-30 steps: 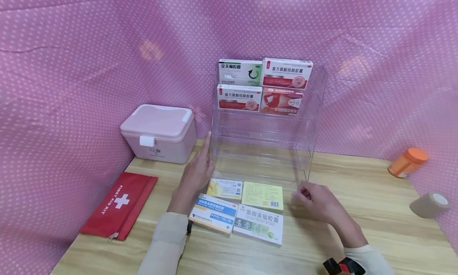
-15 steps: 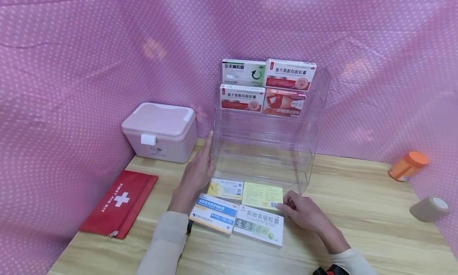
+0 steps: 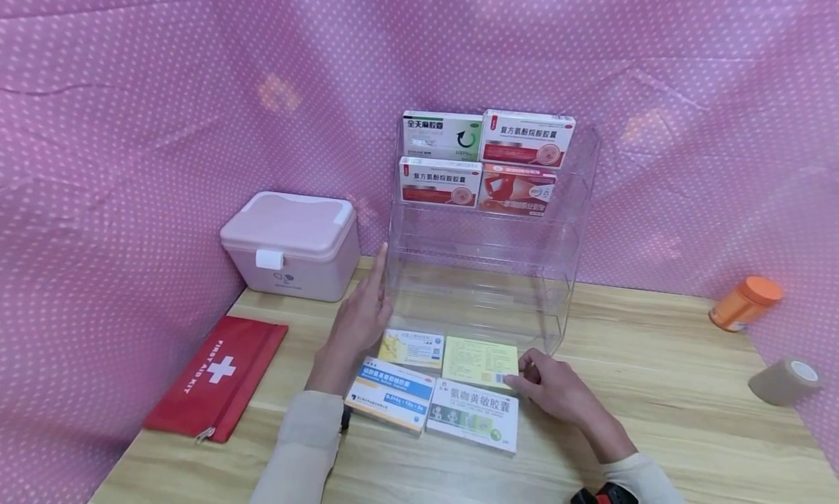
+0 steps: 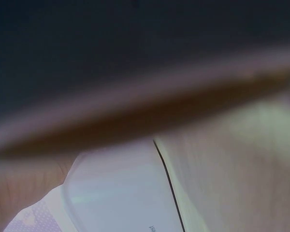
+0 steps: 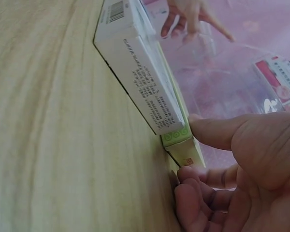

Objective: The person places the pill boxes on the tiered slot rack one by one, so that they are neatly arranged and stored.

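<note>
Yellow-green carton (image 3: 478,358): flat, rectangular, finely printed (barcode near one corner); lies on wood-grain table (image 3: 655,373) before clear, tiered stand (image 3: 478,255). Right hand (image 3: 557,389) pinches carton's right end, thumb against fingers. Left hand (image 3: 359,311) at stand's left side, index finger straight.
</note>
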The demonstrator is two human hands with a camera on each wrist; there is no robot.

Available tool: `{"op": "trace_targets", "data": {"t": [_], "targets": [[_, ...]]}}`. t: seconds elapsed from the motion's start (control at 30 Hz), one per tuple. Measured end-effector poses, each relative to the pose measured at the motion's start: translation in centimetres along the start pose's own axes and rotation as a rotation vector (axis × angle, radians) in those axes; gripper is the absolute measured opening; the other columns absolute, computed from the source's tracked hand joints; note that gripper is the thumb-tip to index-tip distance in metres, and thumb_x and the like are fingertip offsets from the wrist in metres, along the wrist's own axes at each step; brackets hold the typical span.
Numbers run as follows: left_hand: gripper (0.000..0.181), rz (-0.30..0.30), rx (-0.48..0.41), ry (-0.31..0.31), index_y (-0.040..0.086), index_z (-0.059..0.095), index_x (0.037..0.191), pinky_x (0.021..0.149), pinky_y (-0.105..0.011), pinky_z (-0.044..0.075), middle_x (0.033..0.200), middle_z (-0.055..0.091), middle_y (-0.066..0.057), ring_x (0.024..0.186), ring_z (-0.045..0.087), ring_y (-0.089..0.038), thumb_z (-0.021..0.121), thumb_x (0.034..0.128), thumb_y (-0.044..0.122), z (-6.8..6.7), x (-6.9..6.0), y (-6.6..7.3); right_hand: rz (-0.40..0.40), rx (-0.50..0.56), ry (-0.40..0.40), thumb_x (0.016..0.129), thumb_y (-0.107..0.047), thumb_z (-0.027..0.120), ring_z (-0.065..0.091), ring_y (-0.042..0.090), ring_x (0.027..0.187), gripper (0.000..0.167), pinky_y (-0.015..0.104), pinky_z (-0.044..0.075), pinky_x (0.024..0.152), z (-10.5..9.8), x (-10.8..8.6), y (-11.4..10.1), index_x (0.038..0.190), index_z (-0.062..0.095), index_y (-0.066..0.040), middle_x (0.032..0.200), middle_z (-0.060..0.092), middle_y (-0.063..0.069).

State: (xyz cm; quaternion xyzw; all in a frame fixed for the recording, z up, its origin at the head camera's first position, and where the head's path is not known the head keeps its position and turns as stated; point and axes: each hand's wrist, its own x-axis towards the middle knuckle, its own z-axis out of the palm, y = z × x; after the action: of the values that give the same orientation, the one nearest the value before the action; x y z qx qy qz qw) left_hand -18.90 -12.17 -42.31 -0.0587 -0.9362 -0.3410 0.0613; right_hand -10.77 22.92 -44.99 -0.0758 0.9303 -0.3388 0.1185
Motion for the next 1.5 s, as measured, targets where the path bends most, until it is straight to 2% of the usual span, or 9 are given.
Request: {"op": "trace_targets", "data": {"t": [0.13,0.33,0.47,0.6,0.77,1.0,1.2,1.37,1.5], "targets": [[0.112,0.000,0.003,0.005,0.063,-0.019,0.162,0.090,-0.052,0.060,0.137,0.061,-0.012,0.096,0.064,-0.028,0.063,0.1046,0.011,0.0,-0.1,0.0,0.013,0.023,-0.032,0.099,-0.037,0.077,0.054,0.015,0.078,0.039,0.026,0.043,0.069,-0.4,-0.1,0.0,0.117,0.061,-0.007,0.085,0.061,0.000],[0.113,0.007,0.010,0.013,0.062,-0.018,0.162,0.088,-0.052,0.061,0.136,0.062,-0.012,0.094,0.064,-0.028,0.064,0.1043,0.011,0.0,-0.1,-0.1,0.028,0.040,-0.070,0.098,-0.038,0.078,0.055,0.017,0.074,0.068,0.027,0.045,0.064,-0.8,-0.1,0.0,0.148,0.051,-0.002,0.085,0.062,0.002],[0.112,0.024,0.011,0.021,0.061,-0.017,0.163,0.083,-0.049,0.060,0.130,0.063,-0.012,0.091,0.064,-0.027,0.064,0.1039,0.010,0.0,-0.1,-0.2,0.021,0.066,-0.100,0.097,-0.034,0.079,0.058,0.017,0.071,0.075,0.028,0.048,0.062,-1.0,-0.1,0.1,0.155,0.046,0.000,0.085,0.062,0.003],[0.112,0.031,0.015,0.024,0.059,-0.016,0.165,0.084,-0.049,0.060,0.131,0.063,-0.012,0.092,0.064,-0.027,0.064,0.1036,0.010,0.0,0.0,-0.2,0.006,0.110,-0.127,0.097,-0.029,0.080,0.061,0.019,0.065,0.076,0.029,0.052,0.059,-1.3,-0.3,0.2,0.156,0.045,0.002,0.085,0.063,0.005],[0.112,0.031,0.013,0.021,0.059,-0.017,0.164,0.084,-0.049,0.060,0.130,0.063,-0.012,0.091,0.063,-0.027,0.064,0.1037,0.009,0.0,0.0,-0.3,-0.009,0.077,-0.122,0.094,-0.032,0.083,0.060,0.018,0.070,0.078,0.028,0.050,0.066,-1.7,-0.4,0.4,0.154,0.046,0.003,0.086,0.064,0.004],[0.113,0.028,0.017,0.023,0.061,-0.018,0.163,0.081,-0.046,0.059,0.129,0.063,-0.010,0.089,0.062,-0.025,0.064,0.1038,0.010,0.1,0.0,-0.3,-0.026,0.020,-0.090,0.091,-0.034,0.086,0.060,0.016,0.083,0.065,0.032,0.049,0.075,-2.1,-0.6,0.3,0.139,0.049,-0.009,0.091,0.070,0.003],[0.113,0.032,0.015,0.020,0.061,-0.017,0.163,0.076,-0.041,0.056,0.120,0.063,-0.008,0.084,0.060,-0.023,0.064,0.1034,0.010,0.0,0.0,-0.4,-0.046,0.022,-0.058,0.087,-0.030,0.090,0.065,0.015,0.085,0.062,0.034,0.052,0.078,-2.2,-0.9,0.0,0.129,0.048,-0.010,0.093,0.074,0.002],[0.113,0.042,0.013,0.022,0.059,-0.017,0.164,0.073,-0.039,0.055,0.116,0.062,-0.008,0.082,0.059,-0.023,0.064,0.1031,0.010,0.0,0.0,-0.4,-0.044,0.042,-0.025,0.088,-0.023,0.088,0.072,0.016,0.094,0.063,0.039,0.058,0.085,-2.1,-0.9,-0.3,0.137,0.052,-0.010,0.102,0.078,0.006],[0.113,0.041,0.007,0.023,0.060,-0.017,0.164,0.072,-0.037,0.054,0.118,0.062,-0.008,0.082,0.059,-0.022,0.064,0.1032,0.010,0.1,0.1,-0.4,-0.066,0.079,0.010,0.092,-0.015,0.084,0.075,0.019,0.097,0.062,0.039,0.061,0.085,-2.2,-0.8,-0.6,0.144,0.052,-0.008,0.106,0.079,0.011]]}}
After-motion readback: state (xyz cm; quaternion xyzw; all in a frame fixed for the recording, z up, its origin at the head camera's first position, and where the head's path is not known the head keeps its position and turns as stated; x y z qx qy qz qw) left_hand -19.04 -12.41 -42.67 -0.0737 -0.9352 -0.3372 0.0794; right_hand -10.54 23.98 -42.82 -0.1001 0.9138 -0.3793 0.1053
